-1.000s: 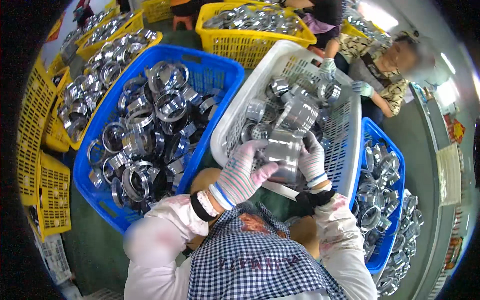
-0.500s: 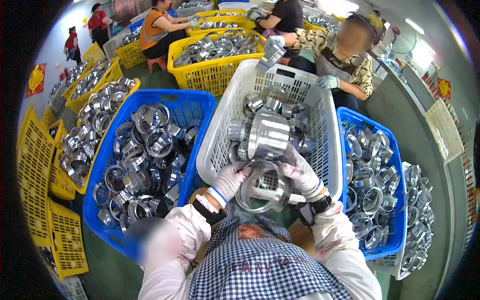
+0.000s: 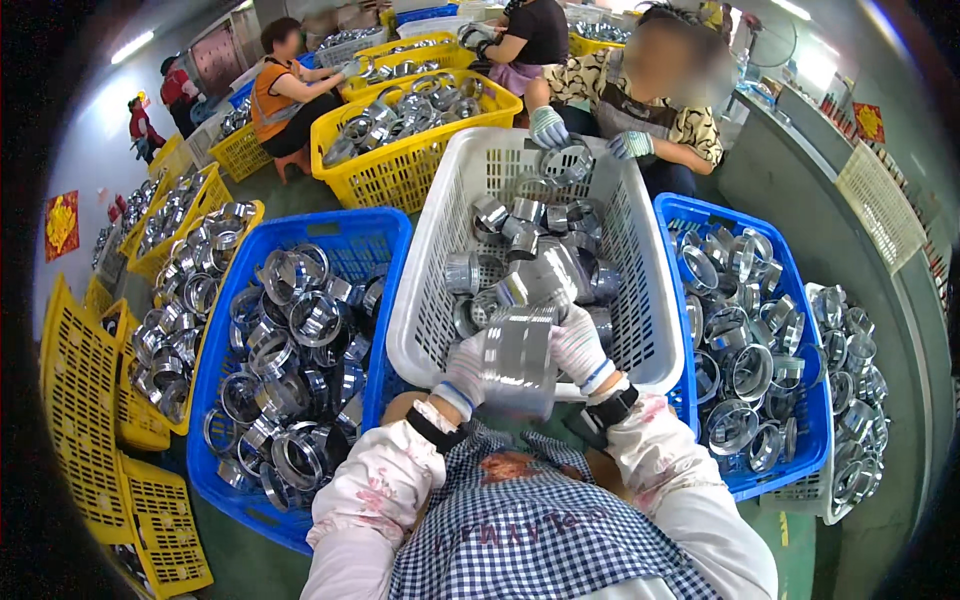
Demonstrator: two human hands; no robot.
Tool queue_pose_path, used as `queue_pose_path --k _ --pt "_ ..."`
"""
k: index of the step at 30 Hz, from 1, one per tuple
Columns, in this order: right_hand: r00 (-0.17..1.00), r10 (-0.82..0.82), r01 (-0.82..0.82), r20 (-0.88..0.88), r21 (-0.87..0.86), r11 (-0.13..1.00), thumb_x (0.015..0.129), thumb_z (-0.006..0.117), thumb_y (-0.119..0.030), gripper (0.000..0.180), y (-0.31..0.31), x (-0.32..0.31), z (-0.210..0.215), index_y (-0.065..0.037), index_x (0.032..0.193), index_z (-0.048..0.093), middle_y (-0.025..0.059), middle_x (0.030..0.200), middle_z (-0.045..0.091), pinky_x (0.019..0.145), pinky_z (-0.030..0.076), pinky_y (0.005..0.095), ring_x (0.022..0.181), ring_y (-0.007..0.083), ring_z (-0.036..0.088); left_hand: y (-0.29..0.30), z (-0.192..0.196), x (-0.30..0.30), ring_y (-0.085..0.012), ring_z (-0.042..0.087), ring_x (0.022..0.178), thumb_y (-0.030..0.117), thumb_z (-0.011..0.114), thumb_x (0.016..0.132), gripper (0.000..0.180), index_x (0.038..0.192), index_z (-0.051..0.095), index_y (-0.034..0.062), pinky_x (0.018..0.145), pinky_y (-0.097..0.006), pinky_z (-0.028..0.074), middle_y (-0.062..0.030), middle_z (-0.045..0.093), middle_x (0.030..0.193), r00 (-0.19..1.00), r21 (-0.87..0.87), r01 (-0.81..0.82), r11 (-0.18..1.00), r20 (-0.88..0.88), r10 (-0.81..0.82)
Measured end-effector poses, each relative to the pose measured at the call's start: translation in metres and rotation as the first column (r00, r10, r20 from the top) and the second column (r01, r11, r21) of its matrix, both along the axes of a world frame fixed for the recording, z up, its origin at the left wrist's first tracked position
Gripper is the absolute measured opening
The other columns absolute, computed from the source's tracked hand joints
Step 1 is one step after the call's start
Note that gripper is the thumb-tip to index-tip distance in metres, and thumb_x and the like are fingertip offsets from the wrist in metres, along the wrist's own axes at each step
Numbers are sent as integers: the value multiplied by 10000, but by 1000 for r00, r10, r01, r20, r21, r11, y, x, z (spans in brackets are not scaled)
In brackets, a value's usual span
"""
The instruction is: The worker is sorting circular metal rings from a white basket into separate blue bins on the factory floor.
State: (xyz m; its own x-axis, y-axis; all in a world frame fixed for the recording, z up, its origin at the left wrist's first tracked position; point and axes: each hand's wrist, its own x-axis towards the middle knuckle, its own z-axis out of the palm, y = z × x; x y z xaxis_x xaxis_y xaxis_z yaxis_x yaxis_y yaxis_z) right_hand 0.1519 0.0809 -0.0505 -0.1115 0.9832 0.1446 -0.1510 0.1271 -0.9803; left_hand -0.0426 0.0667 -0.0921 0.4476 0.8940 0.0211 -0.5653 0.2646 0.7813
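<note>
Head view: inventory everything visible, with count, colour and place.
metal cylinder: one held, silvery, between the hands
loose metal pieces: too many to count, silvery, in baskets
near white basket: one, white, before the person
near blue baskets: two, blue, flanking the near white basket
yellow baskets: several, yellow, left and behind
people: at least five, mixed clothing, one by the near white basket, others behind
wall decorations: two, red and gold, far left and right
slatted panel: one, cream, right
stool: one, orange, back left
checked apron: one, blue and white, person's torso
left hand: one, striped white glove, cylinder's left side
right hand: one, striped white glove, cylinder's right side
</note>
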Motion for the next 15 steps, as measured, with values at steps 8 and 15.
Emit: queue_pose_path --k 8,15 --pt "913 -100 -4 -396 -253 967 916 628 -2 226 16 -3 -8 -4 1141 612 37 1036 697 790 535 251 899 85 631 -55 73 4 -147 602 811 389 595 976 378 1033 658 21 769 -312 481 -55 670 861 720 577 -60 815 -541 435" --pt "961 -255 198 108 373 906 940 587 -87 178 24 4 -10 8 1090 586 87 860 657 720 505 301 815 136 610 -46 103 2 -103 584 798 440 578 979 441 951 693 15 747 -273 471 -24 686 864 868 299 -168 939 -407 285"
